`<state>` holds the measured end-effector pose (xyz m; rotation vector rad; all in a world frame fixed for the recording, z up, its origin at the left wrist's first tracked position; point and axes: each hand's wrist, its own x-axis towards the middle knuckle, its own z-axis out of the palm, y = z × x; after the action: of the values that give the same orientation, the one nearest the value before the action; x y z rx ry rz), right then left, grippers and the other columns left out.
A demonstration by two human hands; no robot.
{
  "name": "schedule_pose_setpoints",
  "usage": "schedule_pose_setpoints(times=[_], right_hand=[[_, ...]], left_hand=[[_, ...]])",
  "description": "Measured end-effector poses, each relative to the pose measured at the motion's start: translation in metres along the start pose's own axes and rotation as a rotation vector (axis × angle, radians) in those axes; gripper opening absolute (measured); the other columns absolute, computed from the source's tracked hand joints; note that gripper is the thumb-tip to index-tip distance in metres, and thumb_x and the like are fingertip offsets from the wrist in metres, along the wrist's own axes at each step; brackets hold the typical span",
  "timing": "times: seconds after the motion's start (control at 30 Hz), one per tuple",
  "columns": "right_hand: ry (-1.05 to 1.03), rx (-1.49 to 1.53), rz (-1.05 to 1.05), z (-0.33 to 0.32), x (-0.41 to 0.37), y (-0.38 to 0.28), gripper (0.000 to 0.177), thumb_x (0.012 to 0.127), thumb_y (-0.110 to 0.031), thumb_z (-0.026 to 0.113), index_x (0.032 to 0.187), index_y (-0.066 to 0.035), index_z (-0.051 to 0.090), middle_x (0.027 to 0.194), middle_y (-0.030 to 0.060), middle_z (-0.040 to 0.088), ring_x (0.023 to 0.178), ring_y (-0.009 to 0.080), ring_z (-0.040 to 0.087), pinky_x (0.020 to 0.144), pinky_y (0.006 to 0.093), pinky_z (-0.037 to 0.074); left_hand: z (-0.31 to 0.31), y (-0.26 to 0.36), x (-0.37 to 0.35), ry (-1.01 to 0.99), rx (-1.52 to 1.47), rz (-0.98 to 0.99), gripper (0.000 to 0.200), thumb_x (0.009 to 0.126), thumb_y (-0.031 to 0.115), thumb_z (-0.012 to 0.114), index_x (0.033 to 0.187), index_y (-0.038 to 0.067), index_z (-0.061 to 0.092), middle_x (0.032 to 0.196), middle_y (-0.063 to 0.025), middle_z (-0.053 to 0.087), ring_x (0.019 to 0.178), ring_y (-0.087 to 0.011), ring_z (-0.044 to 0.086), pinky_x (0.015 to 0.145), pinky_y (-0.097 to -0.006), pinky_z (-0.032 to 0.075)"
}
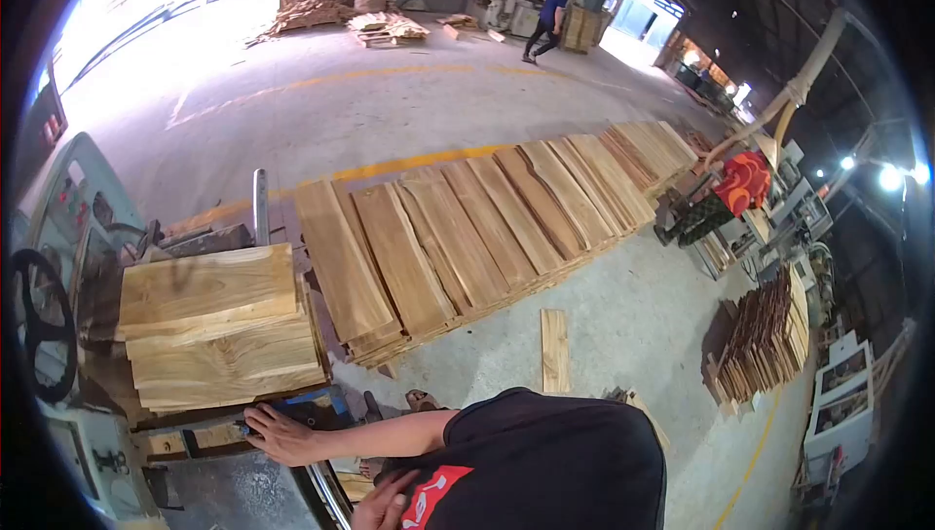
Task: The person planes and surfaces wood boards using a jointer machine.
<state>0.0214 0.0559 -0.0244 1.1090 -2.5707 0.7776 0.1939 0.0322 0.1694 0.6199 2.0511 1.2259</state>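
Planks (229, 355) look stiff and fairly heavy, best held by opposite edges; my right hand's (282, 435) fingers sit apart, my left hand's (380, 506) grip I can't tell.

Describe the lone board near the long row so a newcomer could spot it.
Find the long row of boards across the middle. Just below it in the picture, on the grey floor, lies a short pale board, alone rather than stacked.
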Motion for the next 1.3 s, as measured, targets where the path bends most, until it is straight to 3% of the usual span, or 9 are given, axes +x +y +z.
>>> schedule_pose_setpoints(times=[0.03,0.13,0.33,0.6,0.73,0.97,1.0,1.2,1.3], right_hand=[[-0.003,-0.009,0.004,-0.002,0.001,0.001,0.056,0.091,-0.029,0.072,0.136,0.003,0.066,0.144,0.0318,0.054,0.146,0.0456,0.042,0.123,0.0605,0.030],[-0.029,-0.026,0.022,-0.004,-0.001,-0.003,0.057,0.091,-0.031,0.071,0.137,0.003,0.066,0.145,0.0318,0.054,0.147,0.0450,0.040,0.124,0.0600,0.030],[0.108,0.049,-0.032,-0.005,0.004,0.002,0.036,0.089,-0.029,0.071,0.095,0.006,0.076,0.133,0.0296,0.057,0.141,0.0432,0.043,0.118,0.0598,0.033],[0.442,0.116,-0.017,-0.023,0.008,0.011,0.024,0.080,-0.015,0.068,0.084,0.008,0.072,0.119,0.0325,0.058,0.121,0.0454,0.052,0.105,0.0612,0.042],[-0.013,0.328,0.067,-0.024,0.000,-0.005,0.028,0.088,-0.019,0.071,0.098,0.007,0.074,0.130,0.0282,0.056,0.131,0.0417,0.048,0.111,0.0562,0.039],[0.141,0.139,-0.096,-0.038,0.005,-0.009,0.025,0.086,-0.019,0.072,0.092,0.006,0.072,0.117,0.0252,0.057,0.128,0.0451,0.049,0.109,0.0588,0.041],[0.421,0.080,0.026,-0.016,0.011,-0.009,0.024,0.087,-0.017,0.071,0.090,0.006,0.072,0.116,0.0270,0.056,0.127,0.0457,0.051,0.108,0.0587,0.042],[0.114,0.064,-0.090,-0.046,0.016,-0.004,0.020,0.072,-0.020,0.076,0.078,-0.001,0.074,0.105,0.0240,0.065,0.105,0.0407,0.062,0.093,0.0558,0.049],[0.077,0.122,-0.012,-0.043,0.006,-0.004,0.025,0.089,-0.027,0.075,0.100,-0.006,0.079,0.126,0.0169,0.064,0.128,0.0370,0.055,0.104,0.0568,0.045]], left_hand=[[-0.011,-0.006,-0.004,0.013,0.185,-0.199,0.034,0.106,0.019,0.059,0.135,0.006,0.072,0.140,-0.0227,0.069,0.124,-0.0435,0.068,0.104,-0.0485,0.054],[-0.054,-0.014,-0.006,0.261,0.219,0.059,0.043,0.099,0.027,0.070,0.137,0.008,0.068,0.136,-0.0218,0.070,0.123,-0.0389,0.070,0.101,-0.0505,0.055],[-0.094,0.076,-0.005,0.444,-0.252,0.767,0.059,0.088,0.017,0.085,0.140,0.007,0.059,0.121,-0.0131,0.072,0.119,-0.0404,0.066,0.099,-0.0502,0.056],[-0.102,0.129,-0.020,0.590,0.014,0.839,0.047,0.091,0.026,0.078,0.128,0.005,0.058,0.109,-0.0129,0.070,0.108,-0.0377,0.066,0.094,-0.0487,0.056],[-0.098,0.130,-0.025,0.643,0.088,0.854,0.040,0.094,0.029,0.073,0.123,0.004,0.059,0.106,-0.0134,0.070,0.106,-0.0371,0.067,0.093,-0.0485,0.056],[-0.101,0.130,-0.036,0.719,0.226,0.823,0.035,0.099,0.035,0.065,0.112,0.002,0.060,0.101,-0.0144,0.069,0.103,-0.0358,0.067,0.092,-0.0480,0.055],[-0.101,0.129,-0.038,0.727,0.246,0.826,0.035,0.100,0.035,0.063,0.111,0.002,0.060,0.100,-0.0145,0.069,0.102,-0.0357,0.067,0.092,-0.0479,0.055],[-0.101,0.119,-0.049,0.829,0.300,0.901,0.040,0.104,0.040,0.056,0.102,0.000,0.061,0.095,-0.0154,0.068,0.099,-0.0346,0.068,0.091,-0.0475,0.055],[-0.098,0.114,-0.064,0.973,0.399,0.895,0.045,0.106,0.043,0.052,0.097,-0.001,0.061,0.093,-0.0158,0.068,0.098,-0.0341,0.068,0.090,-0.0473,0.055]])
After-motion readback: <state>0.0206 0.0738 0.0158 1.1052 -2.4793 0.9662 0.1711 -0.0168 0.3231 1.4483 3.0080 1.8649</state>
